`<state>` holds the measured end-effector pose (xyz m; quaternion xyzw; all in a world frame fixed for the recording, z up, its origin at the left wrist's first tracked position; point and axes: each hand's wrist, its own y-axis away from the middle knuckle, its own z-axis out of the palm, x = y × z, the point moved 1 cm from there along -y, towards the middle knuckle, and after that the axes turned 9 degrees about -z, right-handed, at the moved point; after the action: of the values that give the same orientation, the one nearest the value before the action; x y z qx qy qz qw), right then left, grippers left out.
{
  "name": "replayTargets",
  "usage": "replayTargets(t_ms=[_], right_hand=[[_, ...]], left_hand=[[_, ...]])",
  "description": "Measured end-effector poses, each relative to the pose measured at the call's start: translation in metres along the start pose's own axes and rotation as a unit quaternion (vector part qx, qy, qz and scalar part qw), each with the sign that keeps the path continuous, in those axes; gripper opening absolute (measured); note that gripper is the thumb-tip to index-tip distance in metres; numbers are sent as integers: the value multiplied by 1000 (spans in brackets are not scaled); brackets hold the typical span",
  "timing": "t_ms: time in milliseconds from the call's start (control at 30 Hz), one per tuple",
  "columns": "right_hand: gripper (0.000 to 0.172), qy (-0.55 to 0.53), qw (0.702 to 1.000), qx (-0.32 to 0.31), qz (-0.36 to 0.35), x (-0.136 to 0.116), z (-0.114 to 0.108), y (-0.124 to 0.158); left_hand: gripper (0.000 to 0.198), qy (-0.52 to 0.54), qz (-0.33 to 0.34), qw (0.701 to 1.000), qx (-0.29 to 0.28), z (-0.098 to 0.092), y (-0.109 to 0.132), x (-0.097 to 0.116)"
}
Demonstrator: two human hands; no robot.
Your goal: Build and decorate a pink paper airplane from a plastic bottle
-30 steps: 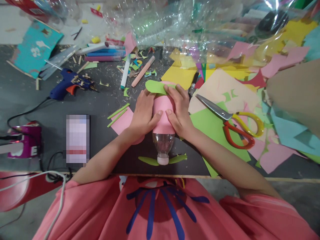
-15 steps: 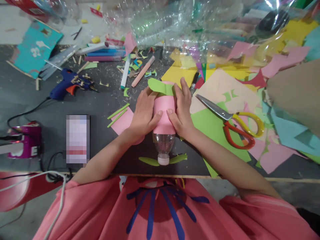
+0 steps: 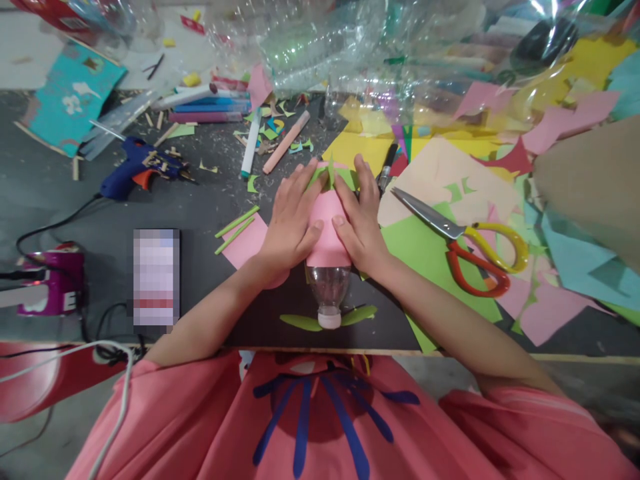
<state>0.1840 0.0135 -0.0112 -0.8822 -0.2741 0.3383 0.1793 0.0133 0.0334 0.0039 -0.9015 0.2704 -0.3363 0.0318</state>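
A clear plastic bottle [image 3: 329,285] lies on its side with its white cap [image 3: 329,318] toward me. Pink paper [image 3: 327,233] wraps its body. My left hand [image 3: 290,223] grips the bottle from the left, its thumb resting on the pink wrap. From the right, my right hand [image 3: 365,223] holds it the same way. Fingers of both hands press a green paper piece [image 3: 331,175] against the far end, where its middle stands up in a fold between the fingertips. Green leaf-shaped papers [image 3: 300,323] lie by the cap, partly behind it.
Scissors [image 3: 453,233] lie right of my hand on coloured paper sheets [image 3: 445,167]. A blue glue gun [image 3: 133,167] and a phone [image 3: 156,280] are at left. Green strips [image 3: 235,235] rest on a pink sheet [image 3: 250,247]. Markers [image 3: 286,143] and clear plastic bottles [image 3: 310,47] lie beyond.
The green paper has gone from lying curved across the bottle to being pressed under my fingertips, with a fold standing up. Both hands' fingers have moved inward; the bottle has shifted slightly.
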Motion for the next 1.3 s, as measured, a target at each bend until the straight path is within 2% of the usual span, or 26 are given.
replayTargets(t_ms=[367,567,767,933,1067,1300], right_hand=[[65,1,998,-31,48,-1,-3,0],[55,4,1000,-1,4,-4,-4,-2],[58,1,1000,-22,21,-3,-3,-1],[56,-18,1000,-5,24,-3,-4,-1],[54,-19,1000,-8,22,-4,-5,-3],[60,-7,999,-13,50,-2,-4,0]], left_hand=[[62,-23,0,1000,-2,-3,0,4],[62,-29,8,1000,-1,-1,1,0],[62,-15,6,1000,-8,-1,1,2],[62,-3,-5,1000,7,-2,2,4],[61,-12,-5,1000,-4,-2,2,3],[61,-13,-9,1000,-2,-2,1,2]])
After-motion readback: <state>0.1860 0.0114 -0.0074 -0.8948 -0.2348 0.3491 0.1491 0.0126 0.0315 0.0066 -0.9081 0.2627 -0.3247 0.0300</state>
